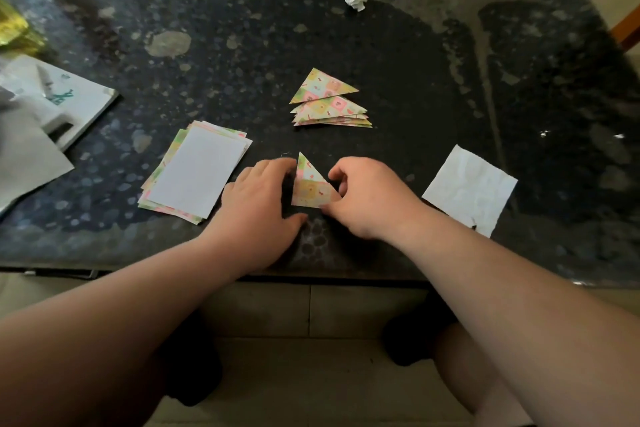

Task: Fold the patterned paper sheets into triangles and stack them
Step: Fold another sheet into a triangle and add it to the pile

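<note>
At the near desk (381, 62) edge, both hands flank one folded triangle (311, 187). The right hand (367, 198) pinches its near right corner. The left hand (263, 204) has bent fingers on its left edge; whether it grips, I cannot tell. Unfolded sheets (197, 173) lie just left. The stack (329, 104) lies straight beyond, slightly right, nearer the right hand.

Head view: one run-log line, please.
left hand: touches pastel patterned paper triangle | right hand: pinches it | stack of folded triangles: beyond
</note>
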A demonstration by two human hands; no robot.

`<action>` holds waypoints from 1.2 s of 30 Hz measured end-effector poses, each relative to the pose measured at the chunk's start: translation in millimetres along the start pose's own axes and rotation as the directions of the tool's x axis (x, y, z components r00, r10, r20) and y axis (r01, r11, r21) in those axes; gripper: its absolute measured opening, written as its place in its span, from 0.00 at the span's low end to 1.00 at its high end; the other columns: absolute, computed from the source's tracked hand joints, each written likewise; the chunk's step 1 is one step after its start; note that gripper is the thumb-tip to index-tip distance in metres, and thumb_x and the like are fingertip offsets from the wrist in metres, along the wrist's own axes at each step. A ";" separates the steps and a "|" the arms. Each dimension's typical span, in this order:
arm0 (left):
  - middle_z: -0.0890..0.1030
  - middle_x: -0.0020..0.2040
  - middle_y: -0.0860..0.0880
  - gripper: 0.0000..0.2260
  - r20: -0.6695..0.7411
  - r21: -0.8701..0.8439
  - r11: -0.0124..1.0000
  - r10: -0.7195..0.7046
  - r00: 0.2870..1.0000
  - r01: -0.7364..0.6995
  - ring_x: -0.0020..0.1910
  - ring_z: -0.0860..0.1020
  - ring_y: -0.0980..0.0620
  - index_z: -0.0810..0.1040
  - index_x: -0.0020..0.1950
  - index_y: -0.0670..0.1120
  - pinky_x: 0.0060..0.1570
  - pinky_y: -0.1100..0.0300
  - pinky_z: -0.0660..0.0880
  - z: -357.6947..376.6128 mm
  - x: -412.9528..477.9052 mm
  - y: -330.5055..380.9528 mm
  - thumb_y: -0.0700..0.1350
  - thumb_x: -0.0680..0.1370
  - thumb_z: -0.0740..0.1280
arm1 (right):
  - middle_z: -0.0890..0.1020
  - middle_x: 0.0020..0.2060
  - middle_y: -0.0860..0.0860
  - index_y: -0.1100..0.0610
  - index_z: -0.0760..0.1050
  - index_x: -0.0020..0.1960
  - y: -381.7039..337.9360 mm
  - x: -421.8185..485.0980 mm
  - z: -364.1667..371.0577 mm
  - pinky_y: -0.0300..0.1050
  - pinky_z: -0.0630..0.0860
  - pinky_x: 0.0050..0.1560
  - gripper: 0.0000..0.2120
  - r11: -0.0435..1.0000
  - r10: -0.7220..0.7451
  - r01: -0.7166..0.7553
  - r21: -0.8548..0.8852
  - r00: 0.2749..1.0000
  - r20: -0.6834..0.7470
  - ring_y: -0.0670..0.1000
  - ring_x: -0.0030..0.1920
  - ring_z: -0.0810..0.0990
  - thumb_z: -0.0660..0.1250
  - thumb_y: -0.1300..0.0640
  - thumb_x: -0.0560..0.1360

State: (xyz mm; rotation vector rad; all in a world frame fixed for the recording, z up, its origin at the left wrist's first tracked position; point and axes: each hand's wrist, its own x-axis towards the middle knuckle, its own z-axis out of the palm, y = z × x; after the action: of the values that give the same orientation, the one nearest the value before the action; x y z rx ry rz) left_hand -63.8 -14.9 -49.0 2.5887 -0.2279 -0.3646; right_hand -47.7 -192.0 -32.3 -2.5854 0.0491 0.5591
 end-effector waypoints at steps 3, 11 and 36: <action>0.75 0.66 0.55 0.37 -0.003 -0.081 0.997 -0.017 1.000 0.017 0.67 0.73 0.51 0.63 0.77 0.54 0.69 0.46 0.71 -1.7 8.1 -2.2 0.47 0.72 0.78 | 0.79 0.46 0.43 0.46 0.77 0.57 -1.2 2.4 0.6 0.45 0.78 0.44 0.13 1.000 -0.019 0.019 0.019 1.000 0.017 0.48 0.48 0.79 0.76 0.49 0.75; 0.79 0.45 0.59 0.24 0.026 -0.137 0.990 0.019 0.999 -0.015 0.44 0.77 0.62 0.74 0.68 0.57 0.45 0.69 0.72 -8.2 8.2 -2.8 0.46 0.74 0.76 | 0.79 0.43 0.43 0.45 0.78 0.45 3.8 -0.1 2.8 0.46 0.77 0.46 0.10 0.986 -0.169 0.169 -0.006 0.986 -0.008 0.49 0.46 0.78 0.70 0.62 0.75; 0.73 0.66 0.58 0.21 0.218 0.303 0.869 0.335 0.916 -0.390 0.65 0.71 0.55 0.76 0.69 0.55 0.62 0.55 0.74 -4.4 -2.3 15.4 0.53 0.76 0.68 | 0.77 0.51 0.45 0.53 0.83 0.53 40.2 -12.3 4.8 0.47 0.75 0.59 0.08 0.922 -0.382 0.380 -0.070 0.924 -0.019 0.48 0.55 0.75 0.69 0.62 0.77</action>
State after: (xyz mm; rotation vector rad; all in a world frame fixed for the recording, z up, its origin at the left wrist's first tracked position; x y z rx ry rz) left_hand -66.1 -25.4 -37.0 2.7679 -0.8984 -0.4211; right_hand -66.2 -225.9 -49.7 -2.5698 -0.4607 0.3777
